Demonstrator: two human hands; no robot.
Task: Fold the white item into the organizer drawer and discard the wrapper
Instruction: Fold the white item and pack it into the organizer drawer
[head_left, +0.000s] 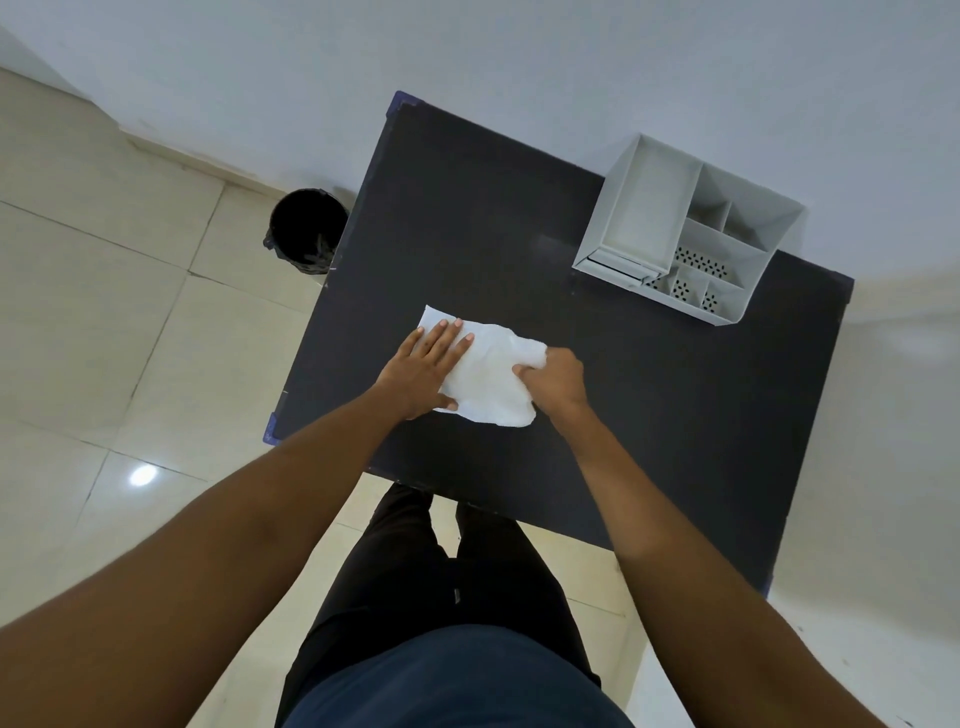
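Left hand (426, 366) lies flat, fingers spread, on the left part of the white cloth (488, 379) at frame centre on the dark table (649, 415); right hand (556, 382) is curled, pinching the cloth's right edge. White organizer (691, 228) stands at upper right, well apart. Black bin (306, 231) sits on the floor, upper left.

Left hand (423, 371) flat, fingers spread; right hand (556, 382) curled in a closed grip
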